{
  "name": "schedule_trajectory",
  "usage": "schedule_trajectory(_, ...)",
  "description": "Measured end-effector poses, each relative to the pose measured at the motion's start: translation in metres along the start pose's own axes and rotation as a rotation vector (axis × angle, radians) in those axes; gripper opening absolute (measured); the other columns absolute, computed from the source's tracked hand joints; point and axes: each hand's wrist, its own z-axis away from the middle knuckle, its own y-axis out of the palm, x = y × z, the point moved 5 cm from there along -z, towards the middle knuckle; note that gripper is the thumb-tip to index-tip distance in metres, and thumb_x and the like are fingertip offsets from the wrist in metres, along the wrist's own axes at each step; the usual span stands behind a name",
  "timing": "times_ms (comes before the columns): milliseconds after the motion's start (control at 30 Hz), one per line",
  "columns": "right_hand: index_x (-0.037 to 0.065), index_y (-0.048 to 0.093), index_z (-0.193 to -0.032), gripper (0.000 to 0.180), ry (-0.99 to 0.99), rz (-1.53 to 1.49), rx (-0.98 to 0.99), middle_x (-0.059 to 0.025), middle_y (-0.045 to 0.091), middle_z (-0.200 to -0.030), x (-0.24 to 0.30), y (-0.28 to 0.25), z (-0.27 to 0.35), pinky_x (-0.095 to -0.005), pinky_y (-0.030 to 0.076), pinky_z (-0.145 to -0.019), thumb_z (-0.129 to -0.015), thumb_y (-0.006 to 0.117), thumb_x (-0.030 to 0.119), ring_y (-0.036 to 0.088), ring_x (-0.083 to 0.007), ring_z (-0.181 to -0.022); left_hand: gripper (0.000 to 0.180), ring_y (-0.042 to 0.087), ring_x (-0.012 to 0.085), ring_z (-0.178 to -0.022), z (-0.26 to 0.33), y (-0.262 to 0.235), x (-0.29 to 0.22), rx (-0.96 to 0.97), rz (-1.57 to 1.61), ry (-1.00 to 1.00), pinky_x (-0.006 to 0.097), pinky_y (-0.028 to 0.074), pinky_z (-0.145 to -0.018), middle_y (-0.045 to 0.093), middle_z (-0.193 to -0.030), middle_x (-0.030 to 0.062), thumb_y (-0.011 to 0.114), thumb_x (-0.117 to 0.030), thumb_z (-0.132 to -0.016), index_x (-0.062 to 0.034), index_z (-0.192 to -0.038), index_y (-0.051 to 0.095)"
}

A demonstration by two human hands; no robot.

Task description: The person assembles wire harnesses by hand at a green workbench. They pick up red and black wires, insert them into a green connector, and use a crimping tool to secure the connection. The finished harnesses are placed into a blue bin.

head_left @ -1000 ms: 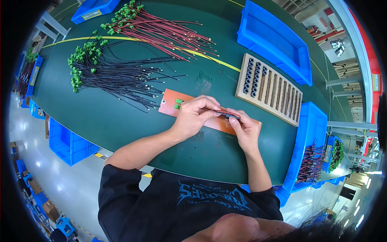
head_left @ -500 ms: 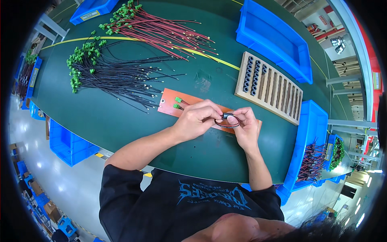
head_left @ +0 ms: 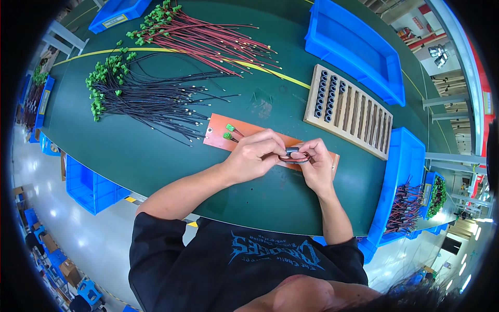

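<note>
Over an orange board (head_left: 217, 136) both hands meet around a small black cylindrical core (head_left: 292, 150), which looks like a ferrite ring. A red and a black wire (head_left: 294, 160) loop round beneath it. My right hand (head_left: 318, 164), closed, pinches the core and the wire loop between thumb and fingers. From the other side, my left hand (head_left: 255, 155) is closed on the wires at the core's left end; its fingertips are partly hidden. Two green connectors (head_left: 229, 132) lie on the board left of my left hand, their wires running under it.
Black wires (head_left: 161, 99) and red wires (head_left: 213, 44) with green connectors lie at the far left. A wooden rack (head_left: 358, 114) holding several black cores stands right. Blue bins (head_left: 353, 47) sit beyond it; another (head_left: 403, 161) stands at the right edge, near finished-looking wire bundles (head_left: 403, 208).
Both hands stay in nearly the same place. The wire loop under the core has shifted slightly, and the fingers have adjusted a little around it.
</note>
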Motion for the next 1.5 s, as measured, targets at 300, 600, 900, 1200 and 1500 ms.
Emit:
schedule_trajectory(300, 0.0, 0.053, -0.122, 0.03, 0.03, -0.052, 0.06, -0.0096, 0.071, -0.109, 0.012, -0.004, -0.004, -0.0276, 0.052, -0.091, -0.097, 0.071, 0.001, 0.067, -0.0134, -0.105, 0.008, 0.075, 0.0168, -0.087, 0.002, -0.002, 0.018, -0.07, 0.228, -0.311, 0.03, 0.061, -0.076, 0.074, -0.095, 0.0116, 0.073, 0.0, -0.093, 0.0048, -0.096, 0.067)
schedule_trajectory(600, -0.005, 0.061, -0.118, 0.022, -0.102, -0.094, 0.035, -0.0132, 0.059, -0.124, 0.02, -0.008, -0.005, -0.0321, 0.053, -0.097, -0.097, 0.065, -0.007, 0.063, -0.0185, -0.111, 0.01, 0.075, 0.0161, -0.091, 0.002, 0.0, 0.023, -0.073, 0.344, -0.39, 0.03, 0.063, -0.079, 0.074, -0.099, 0.0133, 0.071, -0.001, -0.095, 0.0058, -0.098, 0.064)
schedule_trajectory(900, -0.003, 0.061, -0.108, 0.015, -0.085, -0.195, 0.159, -0.0122, 0.056, -0.124, 0.021, -0.014, -0.013, -0.0334, 0.053, -0.101, -0.096, 0.061, -0.012, 0.062, -0.0184, -0.114, 0.01, 0.072, 0.0144, -0.089, -0.001, -0.004, 0.021, -0.015, 0.302, -0.33, 0.029, 0.062, -0.078, 0.069, -0.094, 0.0092, 0.075, 0.002, -0.091, 0.0042, -0.093, 0.065)
schedule_trajectory(1200, -0.001, 0.06, -0.105, 0.018, -0.089, -0.228, 0.195, -0.0109, 0.054, -0.123, 0.016, -0.015, -0.017, -0.0332, 0.053, -0.099, -0.093, 0.061, -0.015, 0.06, -0.0169, -0.115, 0.012, 0.07, 0.0144, -0.09, -0.004, -0.007, 0.016, -0.027, 0.345, -0.344, 0.028, 0.062, -0.079, 0.067, -0.096, 0.0089, 0.075, 0.006, -0.089, 0.0036, -0.088, 0.063)
schedule_trajectory(1500, -0.001, 0.059, -0.104, 0.02, -0.033, -0.281, 0.14, -0.0139, 0.059, -0.119, 0.007, -0.016, -0.017, -0.0339, 0.054, -0.1, -0.092, 0.062, -0.016, 0.063, -0.0176, -0.113, 0.016, 0.071, 0.0204, -0.095, -0.005, -0.009, 0.015, 0.167, 0.169, -0.271, 0.032, 0.06, -0.079, 0.066, -0.095, 0.0106, 0.075, 0.013, -0.08, 0.0034, -0.082, 0.062)
